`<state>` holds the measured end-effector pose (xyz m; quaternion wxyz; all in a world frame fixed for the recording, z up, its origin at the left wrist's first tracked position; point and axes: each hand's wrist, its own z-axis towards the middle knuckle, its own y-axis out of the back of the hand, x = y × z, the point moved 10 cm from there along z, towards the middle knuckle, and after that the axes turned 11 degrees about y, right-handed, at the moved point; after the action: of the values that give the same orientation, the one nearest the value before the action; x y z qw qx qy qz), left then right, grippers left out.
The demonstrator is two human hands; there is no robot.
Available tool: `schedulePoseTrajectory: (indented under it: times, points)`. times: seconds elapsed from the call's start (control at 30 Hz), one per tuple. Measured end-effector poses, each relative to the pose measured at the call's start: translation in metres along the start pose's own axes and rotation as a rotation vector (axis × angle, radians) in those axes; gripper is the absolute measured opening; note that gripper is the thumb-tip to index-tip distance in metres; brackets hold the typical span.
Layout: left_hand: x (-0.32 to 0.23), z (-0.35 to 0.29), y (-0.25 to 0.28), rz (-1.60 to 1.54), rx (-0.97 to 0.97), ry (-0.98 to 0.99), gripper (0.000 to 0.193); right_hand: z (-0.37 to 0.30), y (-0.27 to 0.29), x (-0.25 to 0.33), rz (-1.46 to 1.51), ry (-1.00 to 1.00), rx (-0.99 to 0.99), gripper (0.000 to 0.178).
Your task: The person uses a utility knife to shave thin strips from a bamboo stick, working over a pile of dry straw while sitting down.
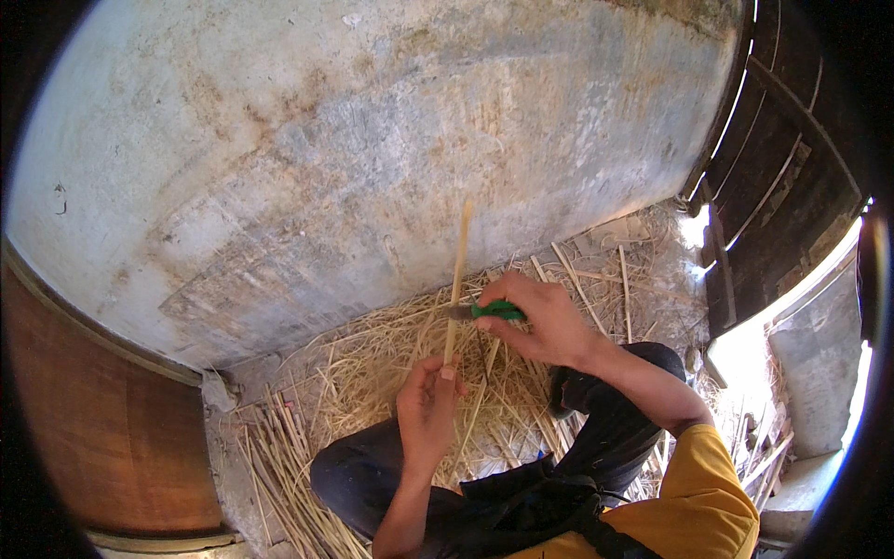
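My left hand (430,401) is closed round the lower end of a thin, pale strip of what looks like bamboo (460,252), which stands nearly upright in front of me. In my right hand (535,317) is a knife with a green handle (498,309). Its short blade (461,313) lies across the strip, touching it or very close, a little above my left fingers. Under both hands spreads a heap of pale shavings (382,359) on the floor.
A stained, pale wall (391,158) rises close ahead. Brown wood panelling (102,419) stands at the left, a dark plank door (782,177) at the right. Long thin strips (289,466) lie by my left knee, and more cut pieces (764,456) lie at the lower right.
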<state>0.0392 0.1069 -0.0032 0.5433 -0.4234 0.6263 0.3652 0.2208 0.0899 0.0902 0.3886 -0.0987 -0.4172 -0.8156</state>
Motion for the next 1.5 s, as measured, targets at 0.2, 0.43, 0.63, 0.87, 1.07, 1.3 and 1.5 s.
schedulePoseTrajectory:
  times: [0.2,0.43,0.63,0.87,1.07,1.3,1.5]
  points:
    - [0.008,0.001,0.002,-0.157,0.054,0.084,0.028,-0.009,-0.014,0.016,-0.121,0.130,-0.048,0.024]
    - [0.004,-0.001,-0.004,-0.259,0.054,0.103,0.022,-0.013,-0.019,0.029,-0.141,0.181,-0.080,0.024]
    - [0.009,-0.002,-0.008,-0.376,0.071,0.148,0.014,-0.017,-0.023,0.030,-0.147,0.165,-0.072,0.022]
    - [0.016,-0.003,-0.008,-0.441,0.090,0.191,0.013,-0.017,-0.024,0.036,-0.133,0.199,-0.082,0.025]
    - [0.016,-0.004,-0.006,-0.464,0.067,0.188,0.013,-0.020,-0.027,0.038,-0.140,0.205,-0.073,0.022]
    - [0.013,-0.006,-0.006,-0.435,0.046,0.185,0.014,-0.020,-0.024,0.042,-0.179,0.240,-0.095,0.023]
    - [0.010,-0.007,-0.006,-0.406,0.044,0.177,0.013,-0.018,-0.020,0.046,-0.196,0.249,-0.112,0.023]
